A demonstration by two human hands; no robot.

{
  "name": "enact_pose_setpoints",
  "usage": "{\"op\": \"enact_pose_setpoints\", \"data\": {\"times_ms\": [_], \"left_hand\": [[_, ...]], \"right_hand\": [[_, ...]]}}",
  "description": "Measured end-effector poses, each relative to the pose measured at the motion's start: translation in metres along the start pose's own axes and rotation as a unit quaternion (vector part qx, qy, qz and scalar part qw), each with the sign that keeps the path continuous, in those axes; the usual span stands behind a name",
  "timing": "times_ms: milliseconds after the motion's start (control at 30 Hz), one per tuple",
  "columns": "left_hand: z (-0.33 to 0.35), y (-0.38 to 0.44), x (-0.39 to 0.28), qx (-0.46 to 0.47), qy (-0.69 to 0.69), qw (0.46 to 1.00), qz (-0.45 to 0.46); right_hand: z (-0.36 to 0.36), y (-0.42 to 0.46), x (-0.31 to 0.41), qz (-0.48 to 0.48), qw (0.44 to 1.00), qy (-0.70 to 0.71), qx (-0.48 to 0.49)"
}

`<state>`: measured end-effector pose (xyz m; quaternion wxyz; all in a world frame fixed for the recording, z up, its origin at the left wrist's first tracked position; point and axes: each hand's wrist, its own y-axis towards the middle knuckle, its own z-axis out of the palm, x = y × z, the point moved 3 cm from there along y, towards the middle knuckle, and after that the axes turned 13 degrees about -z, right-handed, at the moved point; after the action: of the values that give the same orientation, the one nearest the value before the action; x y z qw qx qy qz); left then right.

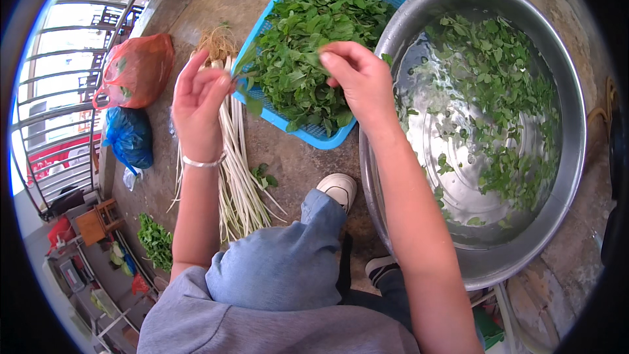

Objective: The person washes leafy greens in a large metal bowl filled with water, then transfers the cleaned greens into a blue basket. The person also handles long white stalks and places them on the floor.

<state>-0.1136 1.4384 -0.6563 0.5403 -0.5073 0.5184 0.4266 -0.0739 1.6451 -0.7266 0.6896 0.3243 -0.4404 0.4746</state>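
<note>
My left hand, with a bracelet at the wrist, pinches a leafy green sprig between thumb and fingers. The sprig is blurred and hangs over the near left rim of a blue plastic basket. A heap of mint-like leafy greens fills the basket. Above its right side, my right hand has thumb and forefinger closed on what looks like a blurred green leaf. Right of the basket, a large metal basin holds water with loose green leaves floating in it.
White-stemmed scallions with roots lie on the concrete floor, behind my left forearm. Further left are a red plastic bag, a blue plastic bag, a metal railing and a bunch of greens. A hose runs below the basin.
</note>
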Motion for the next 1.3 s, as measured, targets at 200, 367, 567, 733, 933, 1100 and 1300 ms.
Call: {"op": "enact_pose_setpoints", "data": {"times_ms": [200,367,567,733,933,1100,1300], "left_hand": [[-0.06,-0.061,0.048,0.08,0.276,0.931,-0.225],[-0.044,-0.063,0.071,0.074,0.469,0.868,-0.146],[0.031,-0.045,0.101,0.135,0.482,0.864,0.056],[0.063,-0.036,0.111,0.213,0.555,0.803,0.035],[0.146,-0.015,0.009,0.253,0.453,0.853,0.059],[0.269,0.014,0.064,0.382,0.443,0.793,0.169],[0.366,-0.063,0.15,0.447,0.617,0.648,0.001]], "right_hand": [[-0.038,0.012,0.022,-0.037,0.981,-0.188,0.04],[-0.144,-0.031,0.001,-0.032,0.901,-0.43,0.047],[-0.21,-0.176,-0.009,0.016,0.658,-0.636,0.404],[-0.33,-0.22,0.048,0.147,0.7,-0.672,0.192],[-0.454,-0.203,0.121,0.148,0.848,-0.451,-0.234],[-0.385,-0.135,0.06,0.238,0.721,-0.617,-0.208],[-0.36,-0.155,0.036,0.145,0.799,-0.576,0.09]]}}
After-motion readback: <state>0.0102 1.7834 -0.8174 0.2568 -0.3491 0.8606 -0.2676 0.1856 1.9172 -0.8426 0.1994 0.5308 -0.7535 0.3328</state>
